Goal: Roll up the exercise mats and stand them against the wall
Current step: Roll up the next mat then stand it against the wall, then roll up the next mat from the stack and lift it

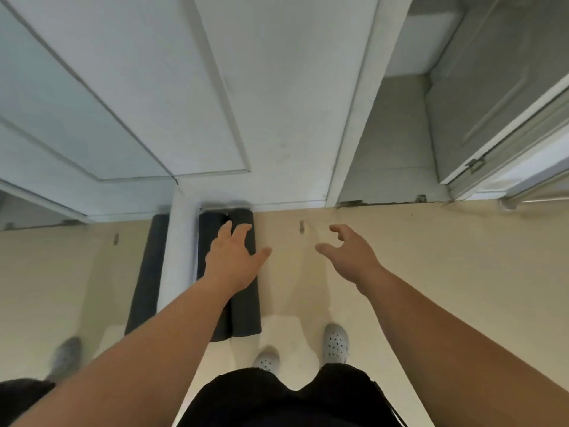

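Observation:
Two dark grey rolled mats (244,306) lie side by side, their far ends at the foot of the white wall (277,118) and their near ends close to my feet. I cannot tell if they lean or lie flat. My left hand (234,257) hovers over their far half with fingers spread, holding nothing. My right hand (348,252) is apart from them to the right, above the beige floor (431,272), fingers curled open and empty. A third dark roll (147,272) shows left of a white post (178,248).
White panelled doors fill the top. An open doorway (388,143) and a grey door (492,87) are at the right. A small metal fitting (301,227) sits in the floor. My grey shoes (335,342) stand below. A blurred shoe (66,359) shows at the left.

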### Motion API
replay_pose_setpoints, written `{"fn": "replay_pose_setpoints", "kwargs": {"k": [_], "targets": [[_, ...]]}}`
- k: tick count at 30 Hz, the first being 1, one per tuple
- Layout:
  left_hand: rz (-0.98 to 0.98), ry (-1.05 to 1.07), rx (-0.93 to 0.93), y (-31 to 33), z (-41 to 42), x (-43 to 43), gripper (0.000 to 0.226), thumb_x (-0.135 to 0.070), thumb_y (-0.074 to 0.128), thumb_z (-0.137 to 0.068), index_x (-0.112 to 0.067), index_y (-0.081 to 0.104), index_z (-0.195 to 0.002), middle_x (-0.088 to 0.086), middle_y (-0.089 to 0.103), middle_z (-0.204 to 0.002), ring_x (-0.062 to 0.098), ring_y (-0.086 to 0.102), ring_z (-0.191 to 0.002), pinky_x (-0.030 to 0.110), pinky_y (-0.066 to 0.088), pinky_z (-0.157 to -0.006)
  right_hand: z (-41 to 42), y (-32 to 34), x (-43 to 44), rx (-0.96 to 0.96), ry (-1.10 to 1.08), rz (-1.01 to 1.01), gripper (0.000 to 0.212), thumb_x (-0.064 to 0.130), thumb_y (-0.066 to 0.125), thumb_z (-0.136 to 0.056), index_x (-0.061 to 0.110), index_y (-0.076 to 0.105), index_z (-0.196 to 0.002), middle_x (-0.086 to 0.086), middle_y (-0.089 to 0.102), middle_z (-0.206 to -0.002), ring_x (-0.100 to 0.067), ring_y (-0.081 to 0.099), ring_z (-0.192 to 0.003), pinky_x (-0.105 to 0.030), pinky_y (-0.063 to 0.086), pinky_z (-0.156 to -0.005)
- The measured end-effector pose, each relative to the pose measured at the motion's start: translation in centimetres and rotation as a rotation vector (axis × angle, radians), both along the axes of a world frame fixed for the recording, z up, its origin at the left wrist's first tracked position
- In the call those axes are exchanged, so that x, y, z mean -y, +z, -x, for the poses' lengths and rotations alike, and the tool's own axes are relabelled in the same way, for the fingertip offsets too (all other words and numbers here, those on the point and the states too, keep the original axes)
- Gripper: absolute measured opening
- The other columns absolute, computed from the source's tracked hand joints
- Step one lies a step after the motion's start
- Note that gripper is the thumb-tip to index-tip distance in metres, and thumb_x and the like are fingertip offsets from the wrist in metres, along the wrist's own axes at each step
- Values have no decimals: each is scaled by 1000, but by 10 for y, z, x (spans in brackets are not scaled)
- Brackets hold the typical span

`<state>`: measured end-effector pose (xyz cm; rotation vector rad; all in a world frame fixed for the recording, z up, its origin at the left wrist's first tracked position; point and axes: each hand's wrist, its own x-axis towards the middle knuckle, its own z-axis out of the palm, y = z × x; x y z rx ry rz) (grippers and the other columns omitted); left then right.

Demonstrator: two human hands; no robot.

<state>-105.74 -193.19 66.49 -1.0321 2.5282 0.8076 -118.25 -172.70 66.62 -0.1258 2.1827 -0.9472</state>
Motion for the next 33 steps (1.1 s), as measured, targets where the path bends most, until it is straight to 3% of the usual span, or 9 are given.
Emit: {"fn": "replay_pose_setpoints", "kwargs": {"k": [4,7,12,14,19,22,24,28,33], "targets": [[-17,-149,-76,19,7,-2,78,-61,63,-89,-26,37,-154,9,28,-163,32,30,-148,49,33,-118,-34,32,-44,-50,-235,38,67,41,73,-95,27,44,-154,-7,46,-156,-29,50,-137,-45,46,-108],[-38,-306,-57,26,7,-19,79,-63,60,-90,-28,32,-156,6,21,-166,31,25,-151,51,31,-120,-80,47,-81,-70,-445,46,68,40,74,-94,28,44,-154,-7,46,-157,-27,48,-139,-42,45,-107],[-102,-546,-1,35,-7,-100,83,-65,61,-85,-28,34,-155,6,35,-158,32,41,-140,53,39,-113,-181,62,-168,-39,-748,27,72,40,76,-93,30,42,-155,-7,45,-157,-27,51,-138,-45,45,-111],[-125,-680,14,39,-16,-150,89,-69,59,-82,-32,30,-157,5,33,-161,32,40,-141,53,38,-114,-223,67,-213,-43,-879,7,73,41,76,-92,31,41,-155,-7,46,-157,-27,53,-136,-46,46,-110],[-131,-994,0,53,-46,-301,83,-58,68,-86,-30,33,-156,9,36,-159,33,40,-142,48,36,-116,-335,76,-335,-77,-1238,7,73,40,75,-93,32,41,-156,-8,48,-155,-27,53,-135,-45,48,-106],[-88,-1140,-16,62,-82,-407,81,-56,70,-86,-29,37,-155,10,40,-157,34,44,-139,46,38,-115,-411,74,-410,-113,-1434,46,71,40,75,-93,32,42,-155,-7,49,-153,-27,55,-127,-39,47,-97],[-73,-1239,-31,63,-117,-483,80,-55,71,-86,-27,39,-154,11,41,-156,34,45,-138,45,38,-115,-467,70,-462,-140,-1539,80,69,39,74,-94,32,42,-154,-6,50,-151,-24,55,-118,-38,46,-92],[-44,-1434,-35,50,-210,-631,79,-52,71,-88,-24,39,-154,12,40,-157,32,42,-141,40,35,-117,-592,59,-574,-167,-1711,154,69,42,74,-93,37,42,-154,-3,44,-157,-24,53,-130,-35,43,-91],[2,-1608,49,37,-323,-787,79,-53,71,-87,-29,36,-155,7,37,-159,32,41,-141,41,37,-115,-742,58,-690,-140,-1880,146,70,43,76,-91,38,43,-153,-4,46,-154,-24,57,-116,-35,46,-86]]}}
